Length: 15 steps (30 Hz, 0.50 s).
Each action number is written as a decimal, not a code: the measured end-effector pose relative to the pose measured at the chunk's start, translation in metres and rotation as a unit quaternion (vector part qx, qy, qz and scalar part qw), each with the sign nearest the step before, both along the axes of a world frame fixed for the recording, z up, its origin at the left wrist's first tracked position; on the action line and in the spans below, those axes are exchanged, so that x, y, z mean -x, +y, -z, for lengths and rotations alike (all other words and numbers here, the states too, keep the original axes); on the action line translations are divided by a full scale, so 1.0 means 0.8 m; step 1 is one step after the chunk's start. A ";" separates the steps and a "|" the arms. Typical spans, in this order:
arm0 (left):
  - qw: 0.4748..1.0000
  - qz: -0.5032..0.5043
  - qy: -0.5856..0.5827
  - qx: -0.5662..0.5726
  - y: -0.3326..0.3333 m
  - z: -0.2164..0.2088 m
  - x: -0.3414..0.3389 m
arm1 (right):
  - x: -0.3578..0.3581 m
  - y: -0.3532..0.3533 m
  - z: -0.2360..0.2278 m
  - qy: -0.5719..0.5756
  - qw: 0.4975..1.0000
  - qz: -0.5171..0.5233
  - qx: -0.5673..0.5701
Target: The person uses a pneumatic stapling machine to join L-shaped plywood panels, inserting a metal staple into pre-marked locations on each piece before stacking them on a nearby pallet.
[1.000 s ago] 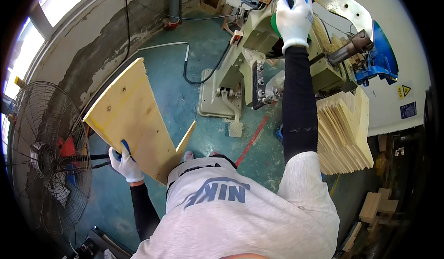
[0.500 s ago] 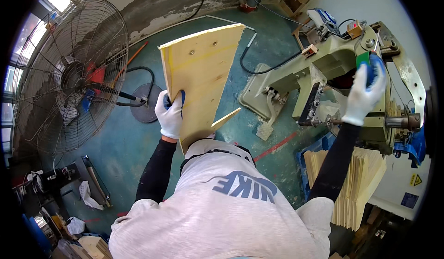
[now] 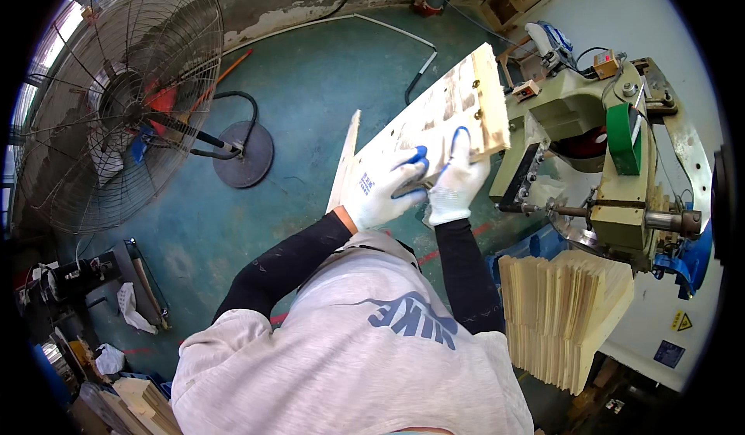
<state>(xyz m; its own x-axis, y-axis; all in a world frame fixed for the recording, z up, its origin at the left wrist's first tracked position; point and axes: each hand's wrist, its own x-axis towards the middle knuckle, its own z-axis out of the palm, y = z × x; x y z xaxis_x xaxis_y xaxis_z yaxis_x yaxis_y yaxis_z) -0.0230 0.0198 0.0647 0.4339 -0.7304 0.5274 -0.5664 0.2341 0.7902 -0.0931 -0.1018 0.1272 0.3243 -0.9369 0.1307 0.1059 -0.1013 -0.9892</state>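
Note:
A pale wooden panel is tilted up in front of me, with dark smudges on its face and a narrow wooden strip sticking up at its left end. Both hands wear white gloves with blue fingertips. My left hand is closed on the panel's near edge, fingers pointing right across the face. Beside it, my right hand grips the same edge, thumb up against the face and the other fingers partly hidden. A roll of green tape sits on the pale green machine to the right.
A large wire-cage fan stands at the left on a round base. Stacked wooden pieces stand at the lower right, below the machine. A pale pipe runs along the floor by the back wall.
My right hand has left the green tape roll on the machine and come left to the panel. The panel has swung right and turned, and my left hand has moved right with it.

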 end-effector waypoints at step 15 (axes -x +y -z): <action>0.750 -0.298 0.151 -0.571 0.181 0.308 -0.169 | 0.247 0.045 -0.072 -0.165 0.940 0.271 -0.125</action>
